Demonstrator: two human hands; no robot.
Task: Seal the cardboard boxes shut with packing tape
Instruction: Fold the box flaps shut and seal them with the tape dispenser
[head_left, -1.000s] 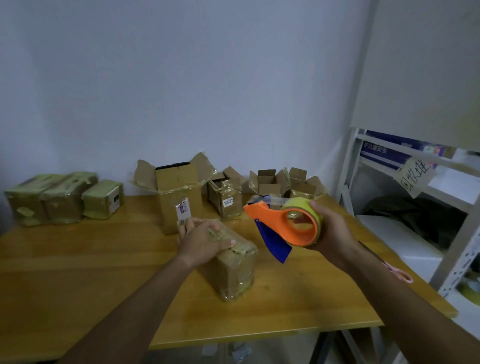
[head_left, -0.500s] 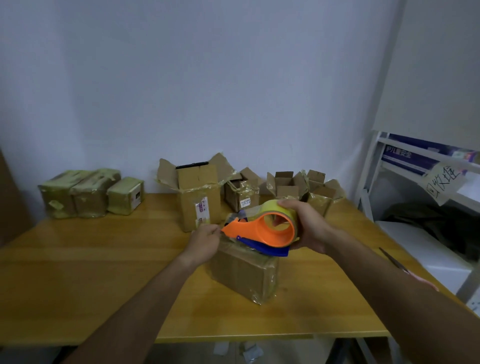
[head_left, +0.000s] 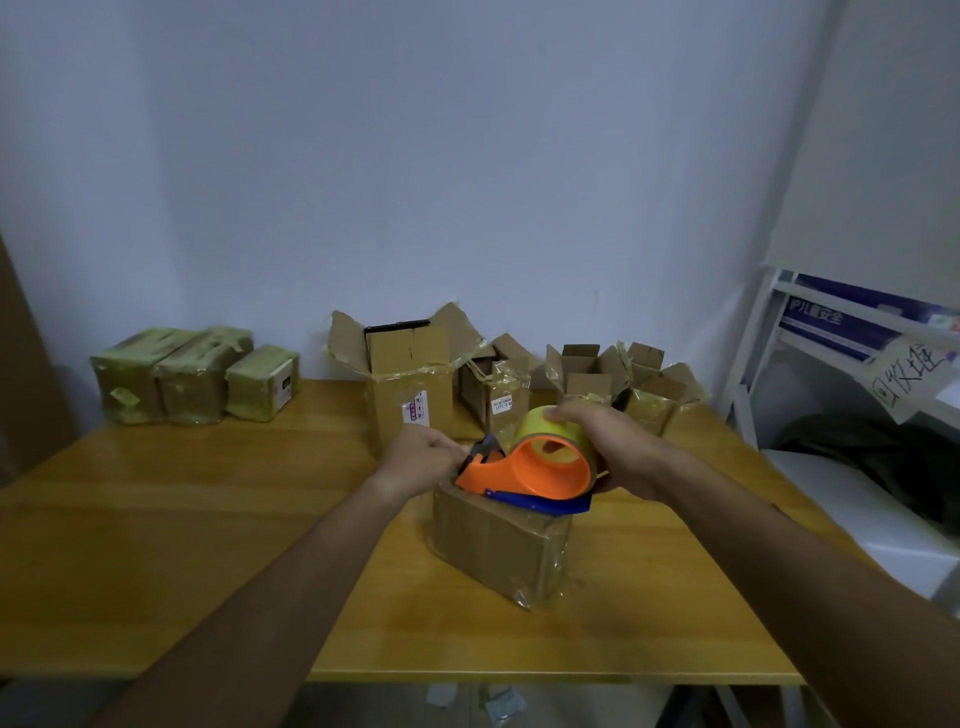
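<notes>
Pale blue-grey walls meet in a corner behind a wooden worktop (head_left: 208, 545) that fills most of my view. Near its middle sits a small cardboard box (head_left: 498, 545), closed and wrapped in glossy clear tape. My right hand (head_left: 618, 447) grips an orange tape dispenser (head_left: 524, 470) loaded with a yellow roll of tape (head_left: 543, 423); my fingers curl over the top of the roll, and the dispenser's blue blade guard rests on the box's top. My left hand (head_left: 421, 457) is at the far left end of the box, its fingers curled right at the dispenser's nose; whether they pinch the tape end I cannot tell.

Along the back wall, in the middle, stand several open cardboard boxes (head_left: 410, 379) with flaps raised, the tallest bearing a white label. Well apart, at the far left, three taped boxes (head_left: 192, 382) sit in a row, touching. Beside the worktop on the right stands a white metal shelf (head_left: 753, 364) holding a blue-and-white carton and a handwritten paper note (head_left: 909, 374).
</notes>
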